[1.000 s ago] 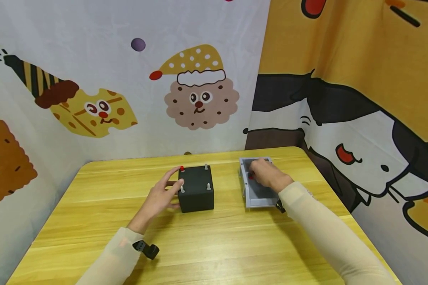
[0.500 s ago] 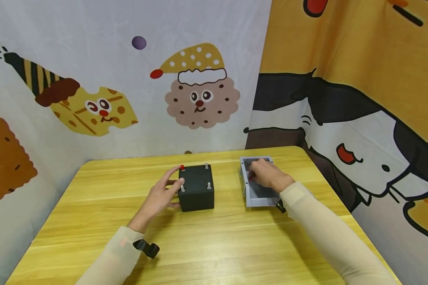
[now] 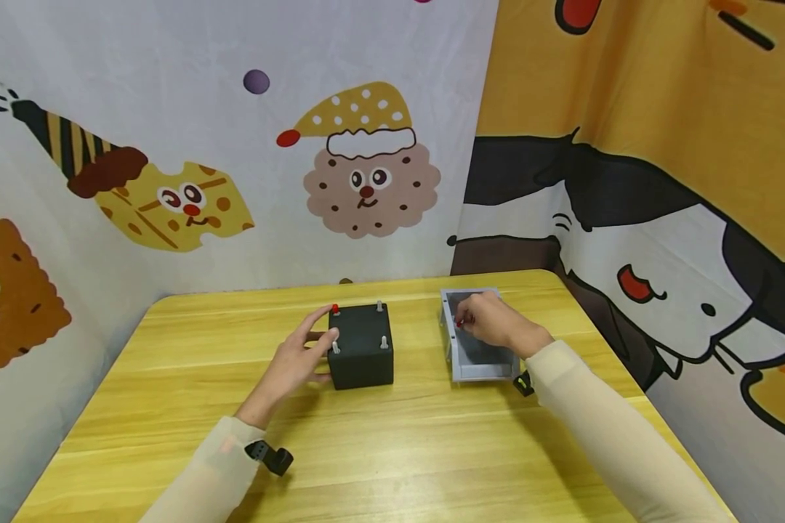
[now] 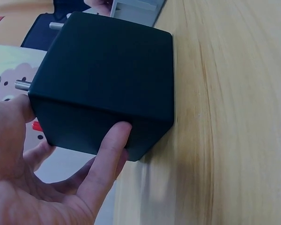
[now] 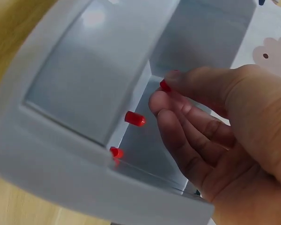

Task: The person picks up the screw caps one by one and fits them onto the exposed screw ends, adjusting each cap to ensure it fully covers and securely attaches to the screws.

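Observation:
A black box [image 3: 361, 345] with upright metal studs [image 3: 384, 341] on its top stands mid-table. One small red cap [image 3: 335, 309] covers the far-left stud. My left hand [image 3: 294, 367] rests against the box's left side, thumb at the top edge; one finger [image 4: 110, 150] lies extended along the side. My right hand [image 3: 493, 319] reaches into the grey tray [image 3: 480, 373], and its thumb and index finger pinch a small red cap [image 5: 165, 86]. In the right wrist view, two more loose red caps [image 5: 135, 118] lie in the tray below the fingers.
The grey tray has raised walls and a ledge [image 5: 93, 61] beside its deeper part. Both stand on a yellow wooden table [image 3: 366, 450]. Printed cartoon cloth [image 3: 235, 145] hangs behind the far edge. Each wrist wears a black strapped camera [image 3: 270, 457].
My right hand has lifted and shifted slightly right inside the tray, and the red cap shows more clearly at its fingertips. The left hand and the box have stayed put.

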`<action>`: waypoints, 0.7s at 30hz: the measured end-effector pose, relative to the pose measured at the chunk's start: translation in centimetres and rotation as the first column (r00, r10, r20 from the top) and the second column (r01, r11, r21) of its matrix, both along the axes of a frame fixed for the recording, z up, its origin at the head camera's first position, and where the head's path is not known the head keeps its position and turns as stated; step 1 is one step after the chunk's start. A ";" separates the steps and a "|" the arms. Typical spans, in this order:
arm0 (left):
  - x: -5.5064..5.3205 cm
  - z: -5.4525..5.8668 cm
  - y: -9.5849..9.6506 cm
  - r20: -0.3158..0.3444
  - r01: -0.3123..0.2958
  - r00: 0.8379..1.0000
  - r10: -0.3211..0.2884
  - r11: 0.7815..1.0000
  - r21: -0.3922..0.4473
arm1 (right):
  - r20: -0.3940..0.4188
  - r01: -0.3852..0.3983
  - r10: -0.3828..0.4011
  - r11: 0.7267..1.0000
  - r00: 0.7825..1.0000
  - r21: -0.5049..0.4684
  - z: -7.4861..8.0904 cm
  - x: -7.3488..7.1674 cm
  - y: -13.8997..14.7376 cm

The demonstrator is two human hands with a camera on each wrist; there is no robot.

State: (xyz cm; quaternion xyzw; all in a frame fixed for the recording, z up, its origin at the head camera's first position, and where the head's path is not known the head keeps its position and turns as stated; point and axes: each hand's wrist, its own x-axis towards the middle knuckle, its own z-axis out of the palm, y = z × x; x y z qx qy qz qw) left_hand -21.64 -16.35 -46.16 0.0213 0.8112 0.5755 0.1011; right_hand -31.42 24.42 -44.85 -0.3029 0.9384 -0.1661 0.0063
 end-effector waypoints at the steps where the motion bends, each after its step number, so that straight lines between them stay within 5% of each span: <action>1: 0.0 0.0 0.0 0.000 -0.001 1.000 0.001 1.000 0.000 | 0.004 0.003 -0.003 1.000 1.000 -0.008 0.0 0.1 0.0; 21: -0.1 -0.3 -0.2 -0.008 0.002 1.000 -0.002 1.000 0.005 | 0.020 0.135 -0.134 0.988 0.991 -0.080 2.7 1.1 -0.7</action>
